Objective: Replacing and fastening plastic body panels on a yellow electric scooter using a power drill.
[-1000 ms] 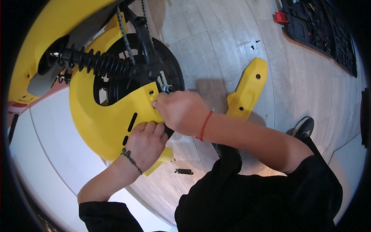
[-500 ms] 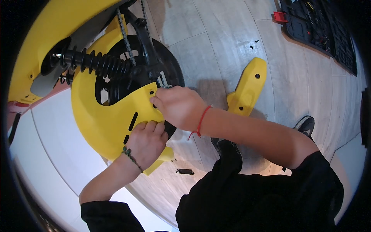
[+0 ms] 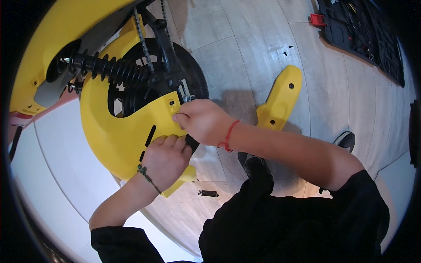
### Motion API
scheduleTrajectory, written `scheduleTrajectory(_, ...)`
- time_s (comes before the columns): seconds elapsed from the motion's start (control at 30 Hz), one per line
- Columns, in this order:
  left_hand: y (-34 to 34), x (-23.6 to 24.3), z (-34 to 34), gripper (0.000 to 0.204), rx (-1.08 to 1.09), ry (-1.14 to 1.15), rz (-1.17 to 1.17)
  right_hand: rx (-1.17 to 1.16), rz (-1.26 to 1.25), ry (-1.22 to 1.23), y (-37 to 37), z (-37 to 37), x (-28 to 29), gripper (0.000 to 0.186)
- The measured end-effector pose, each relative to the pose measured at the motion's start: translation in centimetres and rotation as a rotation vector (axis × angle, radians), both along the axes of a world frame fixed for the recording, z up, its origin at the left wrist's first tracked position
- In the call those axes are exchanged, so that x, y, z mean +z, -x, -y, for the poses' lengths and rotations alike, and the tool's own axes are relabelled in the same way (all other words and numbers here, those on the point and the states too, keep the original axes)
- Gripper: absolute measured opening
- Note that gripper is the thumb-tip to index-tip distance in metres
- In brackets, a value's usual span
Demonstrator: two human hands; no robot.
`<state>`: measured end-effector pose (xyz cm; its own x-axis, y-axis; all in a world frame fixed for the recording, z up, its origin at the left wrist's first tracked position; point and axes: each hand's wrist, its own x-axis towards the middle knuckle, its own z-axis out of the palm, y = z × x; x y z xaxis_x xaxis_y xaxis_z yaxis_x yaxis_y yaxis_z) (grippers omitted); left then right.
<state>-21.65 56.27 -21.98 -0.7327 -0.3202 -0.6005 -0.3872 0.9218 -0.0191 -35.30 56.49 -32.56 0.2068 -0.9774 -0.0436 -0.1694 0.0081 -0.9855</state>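
A yellow plastic wheel fender [image 3: 127, 139] curves round a black wheel [image 3: 198, 72] on a yellow vehicle. My left hand [image 3: 166, 155] is closed over the fender's near edge, its fingers curled beside a dark slot. Just beyond it, my right hand [image 3: 204, 120] is closed in a pinch at the fender's right edge, near the axle. Its thumb lies against the yellow plastic; whatever is between the fingers is hidden. A metal axle bracket [image 3: 185, 89] shows past the knuckles. Above the fender sits a black coil-spring shock absorber [image 3: 109, 70].
A loose yellow cover [image 3: 283, 98] lies on the floor to the right. Two small black screws [image 3: 286, 53] rest beyond it. At the far right is a black tool case [image 3: 359, 39] with a red latch. A small black part [image 3: 208, 193] lies near my left forearm. A chain [image 3: 143, 41] runs above the wheel.
My right hand has turned slightly at the fender's edge, its wrist dipping a little. My left hand keeps its place on the fender.
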Motion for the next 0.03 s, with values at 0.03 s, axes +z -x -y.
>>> scheduleTrajectory(0.03,0.04,0.1,0.01,0.01,0.055,-0.014,-0.066,-0.006,0.002,0.0,0.16,-0.02,0.14,0.018)
